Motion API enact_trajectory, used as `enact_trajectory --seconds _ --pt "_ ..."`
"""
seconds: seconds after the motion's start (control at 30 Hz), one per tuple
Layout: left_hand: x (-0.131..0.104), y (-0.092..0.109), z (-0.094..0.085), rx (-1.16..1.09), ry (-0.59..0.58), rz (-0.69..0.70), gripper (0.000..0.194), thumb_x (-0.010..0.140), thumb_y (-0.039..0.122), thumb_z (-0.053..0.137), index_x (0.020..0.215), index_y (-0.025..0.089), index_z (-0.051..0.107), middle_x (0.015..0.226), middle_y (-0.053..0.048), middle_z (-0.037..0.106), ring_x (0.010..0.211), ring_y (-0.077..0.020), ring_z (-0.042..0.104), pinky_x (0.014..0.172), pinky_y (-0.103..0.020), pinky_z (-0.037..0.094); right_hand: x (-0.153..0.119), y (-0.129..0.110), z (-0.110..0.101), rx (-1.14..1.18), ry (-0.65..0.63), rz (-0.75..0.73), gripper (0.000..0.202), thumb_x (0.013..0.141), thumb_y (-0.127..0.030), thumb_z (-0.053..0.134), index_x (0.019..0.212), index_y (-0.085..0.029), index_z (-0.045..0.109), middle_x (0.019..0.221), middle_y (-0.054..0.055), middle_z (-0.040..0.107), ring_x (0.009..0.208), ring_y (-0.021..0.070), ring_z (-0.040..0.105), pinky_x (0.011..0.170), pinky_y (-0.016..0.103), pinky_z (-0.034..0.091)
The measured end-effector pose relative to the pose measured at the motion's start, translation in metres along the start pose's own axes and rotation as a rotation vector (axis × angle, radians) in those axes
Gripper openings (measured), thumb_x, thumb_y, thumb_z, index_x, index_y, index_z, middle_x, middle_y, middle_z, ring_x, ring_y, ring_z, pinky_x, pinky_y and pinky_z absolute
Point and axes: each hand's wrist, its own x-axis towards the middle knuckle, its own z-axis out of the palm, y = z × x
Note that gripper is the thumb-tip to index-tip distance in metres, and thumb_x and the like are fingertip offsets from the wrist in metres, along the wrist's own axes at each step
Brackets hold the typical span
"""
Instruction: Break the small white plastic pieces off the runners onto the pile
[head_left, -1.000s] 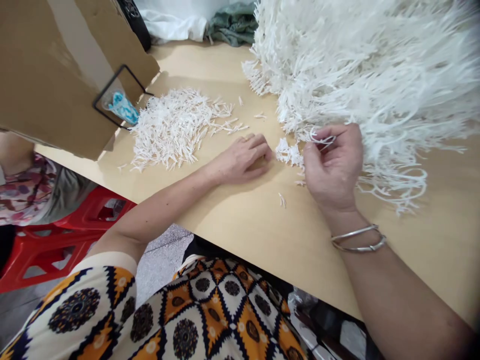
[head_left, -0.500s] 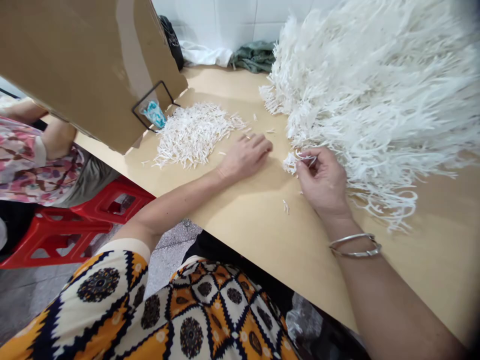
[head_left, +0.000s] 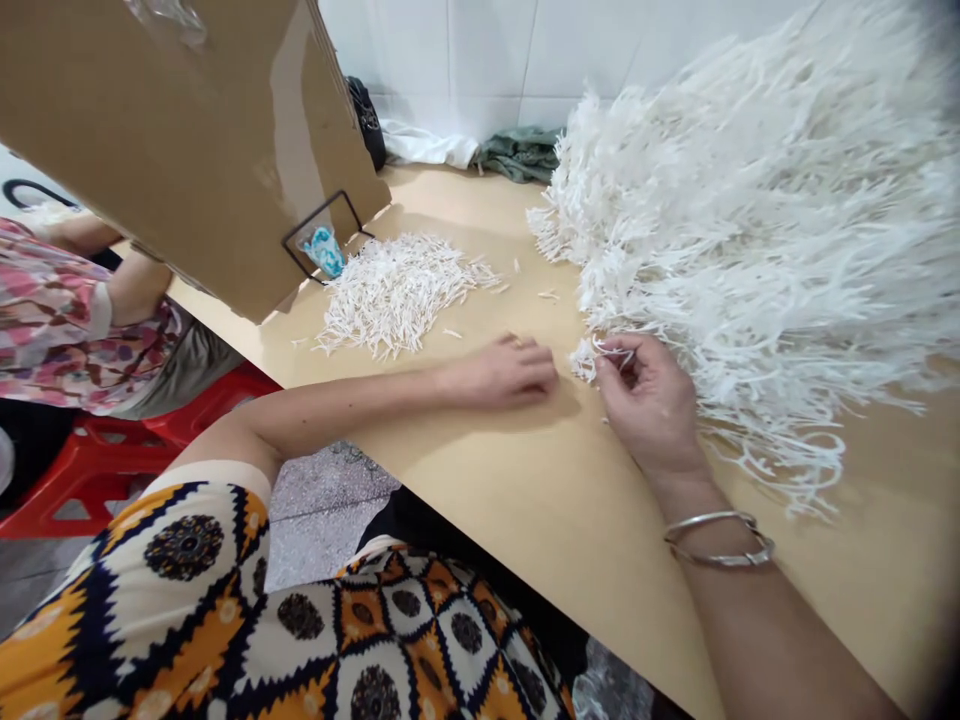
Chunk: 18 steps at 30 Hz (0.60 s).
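My right hand point(head_left: 649, 385) pinches a few thin white strands point(head_left: 619, 352) between thumb and fingers. A small tuft of white strands point(head_left: 583, 360) pokes out by its fingertips. Close behind that hand rises a large heap of long white frayed strands point(head_left: 757, 220). My left hand point(head_left: 517, 370) is palm down, low over the table, fingers curled together and somewhat blurred; whatever is under them is hidden. Beyond my left hand lies a pile of short white pieces point(head_left: 405, 290).
A tall cardboard sheet point(head_left: 187, 130) stands at the left with a black wire stand point(head_left: 349, 205) and a blue-and-white packet point(head_left: 325, 250) at its foot. Cloths point(head_left: 517, 152) lie along the wall. Another person's arm point(head_left: 139, 285) and a red stool point(head_left: 97, 470) are further left.
My left hand has come nearer to me and slightly right, away from the pile. Loose bits on the table near my hands no longer show. My right hand keeps its pinch; the view has shifted slightly.
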Motion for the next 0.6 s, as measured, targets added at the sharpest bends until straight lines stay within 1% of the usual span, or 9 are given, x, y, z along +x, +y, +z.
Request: enact_trajectory --seconds 0.03,0.1,0.17,0.23,0.33,0.4,0.43,0.5,0.6 --pt "-0.001 -0.016 -0.004 0.013 0.043 -0.133 0.026 0.111 0.036 0.049 0.111 0.021 0.070 0.121 -0.009 0.074 0.115 -0.0244 0.064 0.103 -0.040 0.044 0.000 0.000 0.000 0.006 -0.006 -0.002 0.018 0.089 -0.033 0.066 0.105 -0.025 0.069 0.092 0.007 0.071 0.075 0.0240 0.063 0.077 0.046 0.055" --pt "-0.001 -0.042 -0.011 0.060 0.146 -0.337 0.026 0.111 0.033 0.046 0.113 0.020 0.068 0.122 -0.010 0.073 0.116 -0.0253 0.064 0.104 -0.041 0.044 0.000 0.000 0.001 0.009 -0.015 -0.004 0.018 0.088 -0.032 0.066 0.104 -0.025 0.069 0.092 0.006 0.071 0.075 0.0236 0.063 0.077 0.046 0.055" --pt "0.002 -0.053 -0.014 0.155 0.240 -0.476 0.029 0.111 0.028 0.042 0.117 0.018 0.068 0.124 -0.012 0.072 0.118 -0.0276 0.063 0.105 -0.044 0.042 0.000 -0.001 0.001 0.002 -0.018 0.003 0.018 0.089 -0.032 0.065 0.104 -0.024 0.069 0.091 0.006 0.071 0.075 0.0231 0.063 0.077 0.045 0.055" --pt "0.009 -0.051 -0.012 0.241 0.266 -0.455 0.033 0.112 0.028 0.039 0.119 0.018 0.069 0.128 -0.013 0.072 0.121 -0.0290 0.062 0.110 -0.046 0.040 0.001 -0.001 0.001 0.002 -0.021 0.014 0.019 0.089 -0.032 0.065 0.105 -0.025 0.070 0.091 0.006 0.071 0.076 0.0228 0.063 0.078 0.045 0.055" --pt "0.029 -0.041 -0.005 0.250 0.220 -0.250 0.037 0.114 0.033 0.036 0.127 0.018 0.068 0.139 -0.012 0.069 0.130 -0.0276 0.061 0.117 -0.045 0.035 0.001 0.000 0.000 0.013 -0.019 0.023 0.020 0.089 -0.032 0.067 0.107 -0.024 0.070 0.092 0.006 0.071 0.077 0.0228 0.064 0.080 0.045 0.055" --pt "0.044 -0.041 0.000 0.191 0.218 -0.186 0.036 0.114 0.034 0.038 0.132 0.019 0.066 0.145 -0.010 0.067 0.134 -0.0259 0.060 0.119 -0.045 0.035 0.001 0.001 -0.001 0.015 -0.020 0.027 0.021 0.089 -0.032 0.067 0.108 -0.024 0.070 0.091 0.005 0.070 0.077 0.0227 0.064 0.082 0.046 0.055" --pt "0.051 -0.044 0.002 0.155 0.232 -0.195 0.035 0.114 0.033 0.039 0.132 0.020 0.066 0.145 -0.009 0.067 0.133 -0.0252 0.061 0.118 -0.045 0.035 0.001 0.001 -0.001 0.013 -0.022 0.028 0.021 0.089 -0.032 0.067 0.108 -0.024 0.070 0.091 0.004 0.070 0.077 0.0226 0.065 0.083 0.046 0.055" --pt "0.061 -0.055 0.003 0.095 0.273 -0.289 0.032 0.113 0.032 0.042 0.127 0.022 0.068 0.139 -0.008 0.071 0.129 -0.0252 0.063 0.114 -0.045 0.038 0.001 0.003 -0.001 0.011 -0.029 0.026 0.021 0.089 -0.032 0.067 0.109 -0.024 0.070 0.091 0.004 0.070 0.078 0.0229 0.065 0.084 0.046 0.056" --pt "0.064 -0.076 0.001 0.080 0.334 -0.539 0.029 0.111 0.026 0.043 0.117 0.022 0.072 0.131 -0.009 0.074 0.123 -0.0277 0.064 0.110 -0.046 0.041 0.002 0.006 -0.001 0.015 -0.035 0.024 0.021 0.089 -0.033 0.066 0.108 -0.024 0.070 0.094 0.006 0.071 0.080 0.0243 0.066 0.084 0.048 0.057"
